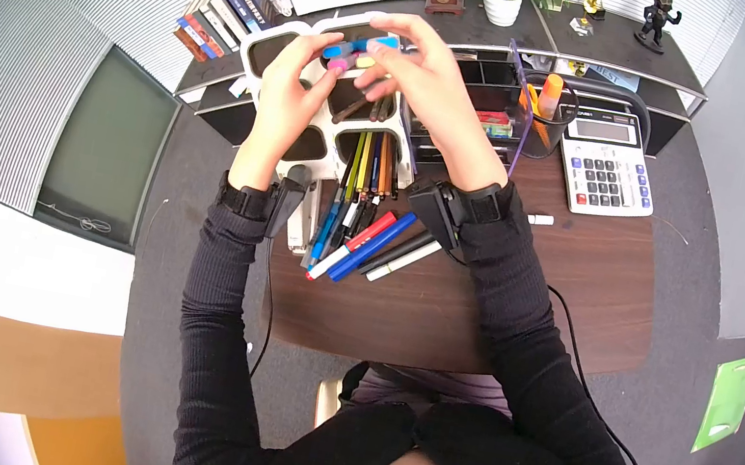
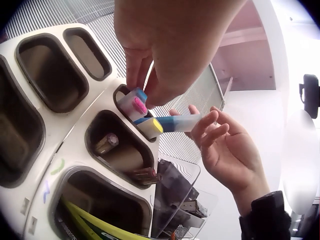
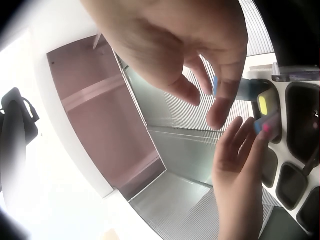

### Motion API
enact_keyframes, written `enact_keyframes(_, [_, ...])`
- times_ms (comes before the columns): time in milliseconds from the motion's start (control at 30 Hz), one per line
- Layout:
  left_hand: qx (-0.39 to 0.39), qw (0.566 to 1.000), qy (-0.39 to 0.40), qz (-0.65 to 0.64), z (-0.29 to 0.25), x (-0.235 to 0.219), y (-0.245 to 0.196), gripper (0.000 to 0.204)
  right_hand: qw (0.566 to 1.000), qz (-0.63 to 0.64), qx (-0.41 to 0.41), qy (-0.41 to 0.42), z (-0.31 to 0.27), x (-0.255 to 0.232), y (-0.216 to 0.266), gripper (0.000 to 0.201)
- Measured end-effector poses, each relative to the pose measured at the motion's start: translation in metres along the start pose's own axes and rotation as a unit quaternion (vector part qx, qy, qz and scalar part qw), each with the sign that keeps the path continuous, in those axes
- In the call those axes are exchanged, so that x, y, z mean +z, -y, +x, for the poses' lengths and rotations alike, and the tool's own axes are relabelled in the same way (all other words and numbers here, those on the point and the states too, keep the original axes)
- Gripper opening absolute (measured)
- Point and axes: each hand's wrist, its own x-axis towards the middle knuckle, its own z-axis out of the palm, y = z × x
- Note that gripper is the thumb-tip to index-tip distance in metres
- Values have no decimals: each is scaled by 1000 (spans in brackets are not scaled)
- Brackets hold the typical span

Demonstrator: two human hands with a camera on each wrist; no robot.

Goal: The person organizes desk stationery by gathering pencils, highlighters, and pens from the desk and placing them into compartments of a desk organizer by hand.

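A white desk organizer (image 2: 100, 95) with dark-lined compartments stands at the back of the desk. In one rear compartment are a pink-ended highlighter (image 2: 139, 105) and a yellow-ended highlighter (image 2: 155, 127). My left hand (image 1: 292, 94) reaches over that compartment, its thumb and fingers pinching about the pink-ended highlighter. A blue highlighter (image 2: 172, 123) with a clear end leans out sideways over the rim. Its clear end lies among the fingers of my right hand (image 2: 232, 152), which grips it loosely. Dark pencils (image 2: 106, 143) stand in the neighbouring compartment.
Colored pencils (image 1: 376, 158) fill a front compartment. Loose markers (image 1: 372, 247) and pens lie on the desk (image 1: 476, 321) before the organizer. To the right are a clear holder (image 1: 524, 110), an orange marker (image 1: 550, 95) and a calculator (image 1: 607, 164). A potted plant (image 1: 501, 1) stands behind.
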Motion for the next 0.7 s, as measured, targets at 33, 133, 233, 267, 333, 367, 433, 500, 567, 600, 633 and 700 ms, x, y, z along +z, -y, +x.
enact_keyframes(33, [-5,999,7,-40,0,1,1,42,999,-13,-44,-6,3,-1,-3,25])
enact_keyframes(133, [-9,997,30,-69,-1,-1,-1,47,996,-14,-90,-14,8,-2,-16,26])
enact_keyframes(233, [17,1000,-10,-17,-7,-15,-15,46,987,-105,-123,-9,6,-4,-18,27])
enact_keyframes(267, [23,999,-38,-15,-12,-22,-20,43,985,-114,-133,-2,5,-3,-10,26])
enact_keyframes(333, [-30,999,-27,-11,-34,-39,-38,36,979,-135,-148,36,-2,-3,14,23])
enact_keyframes(367, [-60,998,17,-13,-48,-46,-48,31,979,-130,-109,116,-11,-4,32,19])
enact_keyframes(433, [-78,989,124,0,-78,-56,-64,24,946,-178,-28,270,-34,-5,68,13])
enact_keyframes(500, [-63,974,213,40,-104,-59,-82,22,850,-305,-19,429,-50,-8,81,15])
enact_keyframes(567, [-81,964,248,57,-127,-59,-100,22,792,-370,-61,482,-74,-14,64,16])
enact_keyframes(600, [-104,960,256,49,-139,-58,-104,23,774,-422,-56,468,-90,-19,53,22])
enact_keyframes(633, [-121,953,271,54,-149,-56,-109,25,754,-459,-55,466,-103,-26,38,25])
enact_keyframes(700, [-114,956,262,70,-164,-48,-113,33,732,-494,-51,466,-117,-42,11,29])
